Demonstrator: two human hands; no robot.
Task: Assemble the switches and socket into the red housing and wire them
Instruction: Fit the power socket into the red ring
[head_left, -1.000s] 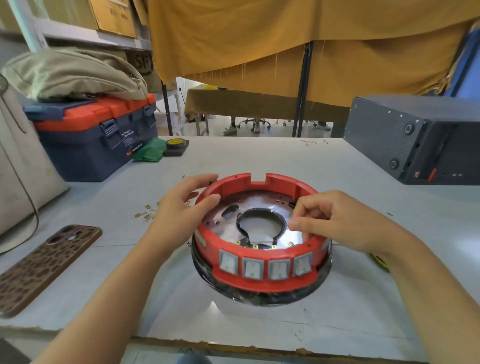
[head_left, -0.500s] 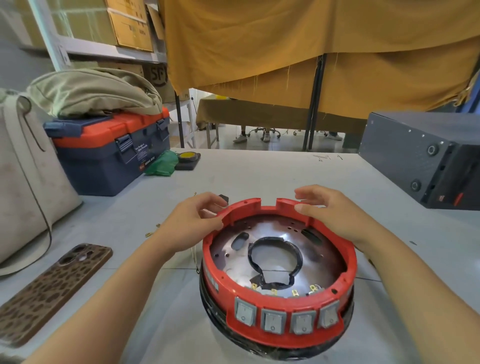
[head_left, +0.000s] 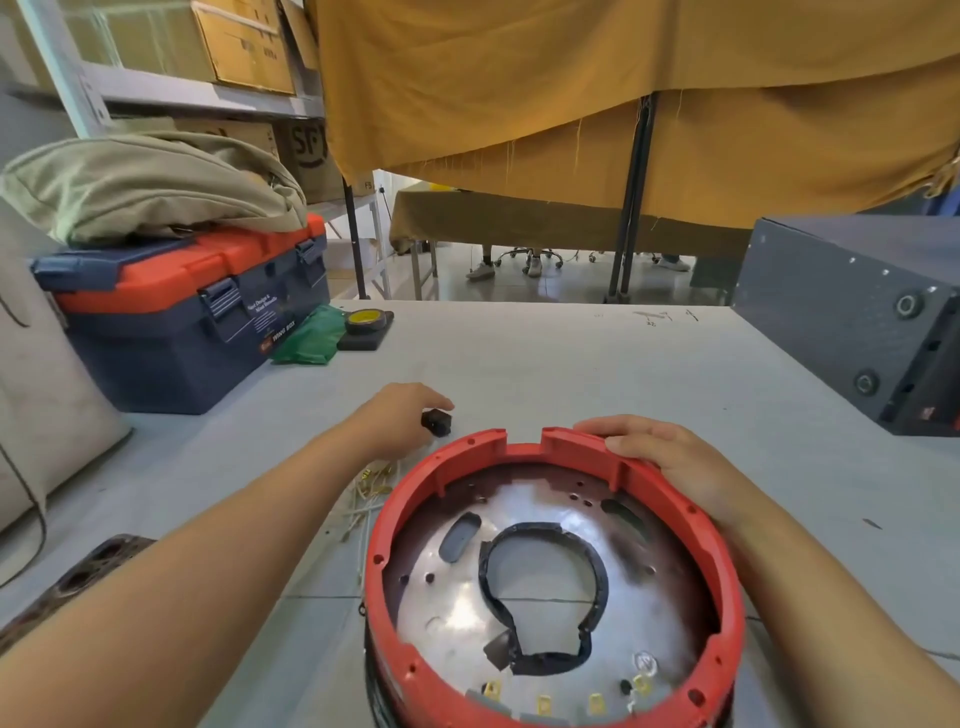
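While my right hand (head_left: 670, 457) rests on the far-right rim of the red housing (head_left: 717, 551), fingers laid fairly straight over the edge and pressing to steady it, my left hand (head_left: 400, 421) is out past the housing's far-left side, fingertips curled onto a small black part (head_left: 436, 420) on the table (head_left: 545, 358). Looks like the socket, but too small to be sure, & I can't tell if it's lifted yet or just pinched where it sits.

Progress, my read: switches are in. Brass terminal tabs (head_left: 544, 704) show in a row inside the housing's near wall, so that bank seems seated. Housing sits on the table right in front of me, open side up, shiny metal plate (head_left: 457, 613) w/ a black-edged centre cutout inside. The notch in the housing's far rim (head_left: 523, 436) is empty; prob where the black part goes.

Still to do: fit that part, then all the wiring. No wires on the tabs as far as I can see. Loose wire bits & small brass crimp terminals (head_left: 371, 486) lie just left of the housing, untouched. So roughly the mechanical half is nearly done and the electrical half not started.
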